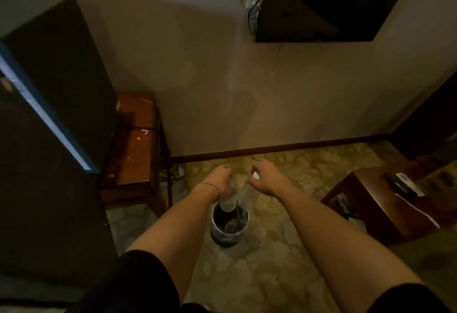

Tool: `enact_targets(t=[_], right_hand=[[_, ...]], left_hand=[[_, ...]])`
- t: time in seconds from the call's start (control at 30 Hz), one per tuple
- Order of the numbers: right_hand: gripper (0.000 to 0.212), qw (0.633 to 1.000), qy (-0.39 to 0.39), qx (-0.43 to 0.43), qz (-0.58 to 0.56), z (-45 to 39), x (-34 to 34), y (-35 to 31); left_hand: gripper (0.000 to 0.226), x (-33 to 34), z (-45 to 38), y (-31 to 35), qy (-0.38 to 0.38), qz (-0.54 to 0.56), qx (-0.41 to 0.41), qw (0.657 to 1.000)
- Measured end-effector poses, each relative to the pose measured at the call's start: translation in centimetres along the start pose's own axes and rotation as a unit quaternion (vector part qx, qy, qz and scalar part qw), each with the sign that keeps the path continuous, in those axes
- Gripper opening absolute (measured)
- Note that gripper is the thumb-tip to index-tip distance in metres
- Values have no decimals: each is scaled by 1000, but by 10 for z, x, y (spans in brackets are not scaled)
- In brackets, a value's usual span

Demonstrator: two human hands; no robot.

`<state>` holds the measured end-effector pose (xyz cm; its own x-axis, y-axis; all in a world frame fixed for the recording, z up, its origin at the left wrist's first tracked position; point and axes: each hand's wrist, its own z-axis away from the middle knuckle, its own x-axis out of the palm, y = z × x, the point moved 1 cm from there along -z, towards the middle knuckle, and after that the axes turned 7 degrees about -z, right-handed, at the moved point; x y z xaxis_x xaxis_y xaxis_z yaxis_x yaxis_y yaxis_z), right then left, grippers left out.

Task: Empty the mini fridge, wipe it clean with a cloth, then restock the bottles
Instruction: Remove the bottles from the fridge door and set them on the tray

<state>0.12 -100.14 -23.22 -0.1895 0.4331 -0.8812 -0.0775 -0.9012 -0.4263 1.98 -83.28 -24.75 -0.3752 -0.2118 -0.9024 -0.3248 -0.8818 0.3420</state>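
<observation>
Patterned floor [284,176] under us, fridge [49,139] at left. Our left hand [221,180] grips a bottle [228,204] tipped over the bin [228,223]; right hand [265,179] pinches its cap [256,176], just beside.

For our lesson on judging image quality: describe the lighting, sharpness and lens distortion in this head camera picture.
Head view: dim, warm light throughout; the fridge and the television sink into near black. The wide lens bends the skirting board. The clear bottles under the left hand and right hand blur over the bin.
</observation>
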Motion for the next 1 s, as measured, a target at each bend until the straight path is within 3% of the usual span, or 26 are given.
enact_targets(t=[0.2,0.4,0.8,1.0], right_hand=[[31,999,-51,-10,12,-54,27,14],[34,994,-106,-27,22,-117,95,55],[27,989,-145,-30,-6,-246,352,221],[29,982,-188,-8,14,-299,468,282]], left_hand=[[50,19,-31,-17,-4,23,-39,999],[42,83,-86,-50,-12,65,-104,992],[26,349,-249,-133,-42,39,-128,990],[36,476,-307,-176,-67,33,-136,988]])
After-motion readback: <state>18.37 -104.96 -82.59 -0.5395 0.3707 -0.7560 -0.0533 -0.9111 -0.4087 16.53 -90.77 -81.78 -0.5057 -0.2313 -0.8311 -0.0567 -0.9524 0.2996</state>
